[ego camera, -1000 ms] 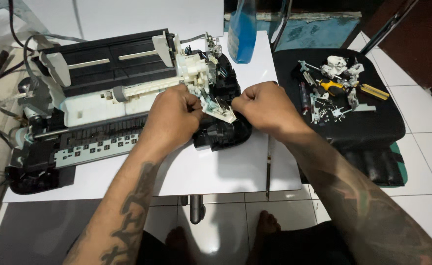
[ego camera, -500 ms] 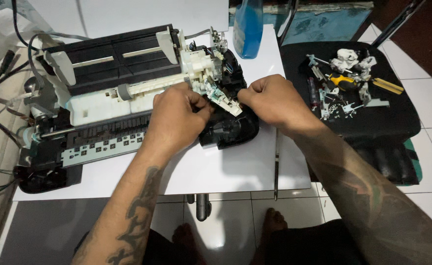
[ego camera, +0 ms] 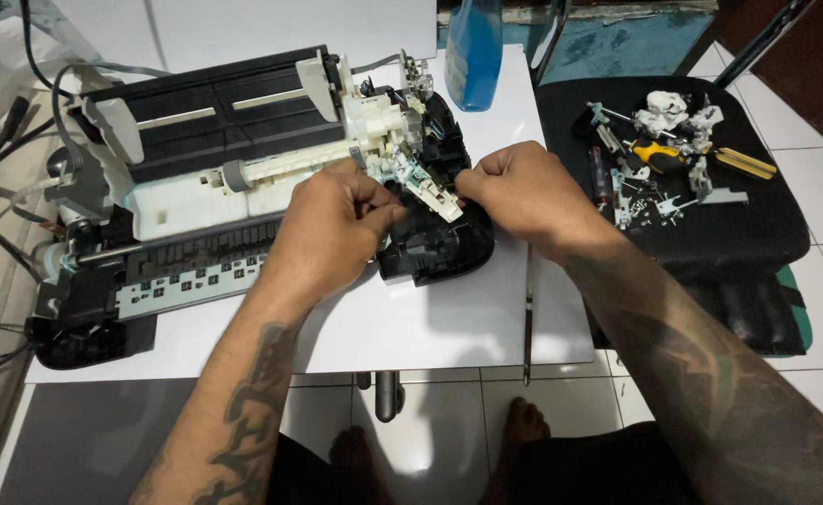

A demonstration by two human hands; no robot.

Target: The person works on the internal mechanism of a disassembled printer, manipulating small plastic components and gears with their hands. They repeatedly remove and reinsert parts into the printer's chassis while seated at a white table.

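Note:
A partly stripped printer [ego camera: 215,159], black and white, lies on a white table [ego camera: 449,318]. My left hand [ego camera: 332,229] pinches a small part at the printer's right end, fingers closed on it. My right hand [ego camera: 523,196] grips the same white and green mechanism piece [ego camera: 427,190] from the other side. Below both hands sits the black curved corner of the printer base [ego camera: 435,252]. The fingertips hide the exact spot where they touch.
A blue spray bottle [ego camera: 474,47] stands at the table's back edge. To the right, a black padded stool [ego camera: 710,224] holds screws, white plastic parts and a yellow-handled screwdriver [ego camera: 659,154]. Cables [ego camera: 0,159] trail off at the left. My bare feet [ego camera: 523,425] rest on the tiled floor.
Both hands stay on the mechanism piece at the printer's right end. The fingers have shifted slightly on it.

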